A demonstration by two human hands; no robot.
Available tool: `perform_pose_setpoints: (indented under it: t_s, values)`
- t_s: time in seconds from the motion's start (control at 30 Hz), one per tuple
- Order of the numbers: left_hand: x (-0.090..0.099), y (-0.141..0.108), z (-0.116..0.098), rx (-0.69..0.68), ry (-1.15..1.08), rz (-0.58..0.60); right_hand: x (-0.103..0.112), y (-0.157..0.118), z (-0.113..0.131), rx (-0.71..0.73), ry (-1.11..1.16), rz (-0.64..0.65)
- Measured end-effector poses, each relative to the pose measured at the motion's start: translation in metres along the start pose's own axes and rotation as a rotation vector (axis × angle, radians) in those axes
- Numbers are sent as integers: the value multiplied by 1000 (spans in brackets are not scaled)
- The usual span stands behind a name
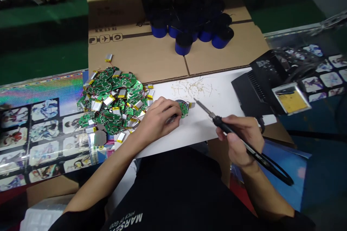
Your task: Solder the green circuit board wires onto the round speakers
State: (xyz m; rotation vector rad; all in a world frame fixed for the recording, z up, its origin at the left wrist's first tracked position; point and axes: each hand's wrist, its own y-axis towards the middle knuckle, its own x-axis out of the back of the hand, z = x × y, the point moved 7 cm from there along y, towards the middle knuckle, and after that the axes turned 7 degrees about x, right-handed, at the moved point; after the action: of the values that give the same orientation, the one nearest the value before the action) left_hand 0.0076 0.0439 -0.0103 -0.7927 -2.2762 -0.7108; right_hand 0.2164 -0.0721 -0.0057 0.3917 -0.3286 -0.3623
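My right hand (pixel 241 139) grips a soldering iron (pixel 223 124) by its black handle, and the metal tip points up and left over the white work surface. Curled fingers of my left hand (pixel 161 119) close on a green circuit board (pixel 184 109), which seems to sit on a dark round part mostly covered by the hand. A small silver battery (pixel 192 105) sticks out at the board's right edge, just below the iron's tip. The tip looks apart from the board. Left of my left hand lies a heap of green circuit boards (pixel 110 88) with wired silver batteries.
Several dark blue cylinders (pixel 183 44) stand on a cardboard sheet (pixel 130 57) at the back. Thin wire scraps (pixel 193 86) litter the white surface (pixel 206 126). To the right are a black soldering station (pixel 251 90) and a tray with a yellow sponge (pixel 292 101).
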Motion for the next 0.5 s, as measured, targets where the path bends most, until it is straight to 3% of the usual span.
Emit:
perform_pose_setpoints:
  t_s: [0.17,0.5]
  values:
    - [-1,0,2,13,1,11,4,-12,17,159,-266,102]
    - [0,0,0,-13,4,-1,-13,-9,24,244,-302,162]
